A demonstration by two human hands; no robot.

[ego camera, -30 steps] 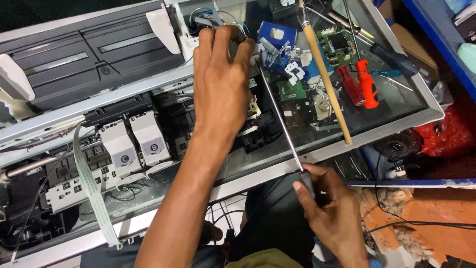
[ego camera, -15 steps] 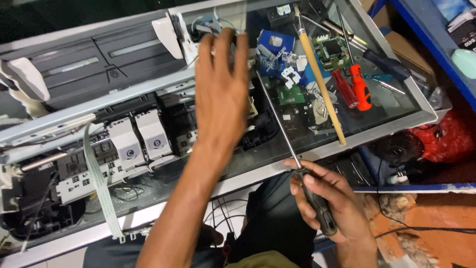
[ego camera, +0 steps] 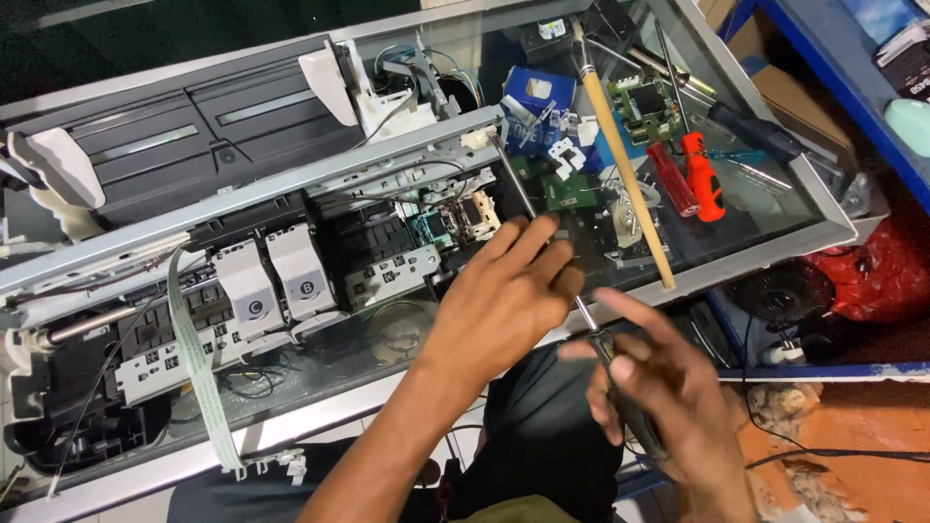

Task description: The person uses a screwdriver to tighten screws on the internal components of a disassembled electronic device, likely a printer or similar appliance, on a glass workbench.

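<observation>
A dismantled printer point(ego camera: 291, 223) lies on a glass-topped table point(ego camera: 823, 228). My right hand point(ego camera: 668, 407) grips the dark handle of a long screwdriver point(ego camera: 528, 208) near the table's front edge. The thin shaft runs up and to the left, and its tip meets the printer's grey metal rail point(ego camera: 407, 160). My left hand point(ego camera: 504, 305) rests on the middle of the shaft. Its fingers lie over the shaft and its thumb is hidden. Grey ink cartridges point(ego camera: 276, 281) sit to the left of that hand.
A wooden-handled brush point(ego camera: 625, 160), red and orange screwdrivers point(ego camera: 699, 176), a blue box point(ego camera: 538, 97) and a green circuit board point(ego camera: 644, 97) lie at the right of the table. A white ribbon cable point(ego camera: 199, 378) hangs at the front left. A red bag point(ego camera: 872, 276) sits below.
My left hand has drawn back from the far top of the printer to the screwdriver's shaft. My right hand has shifted right and turned on the handle.
</observation>
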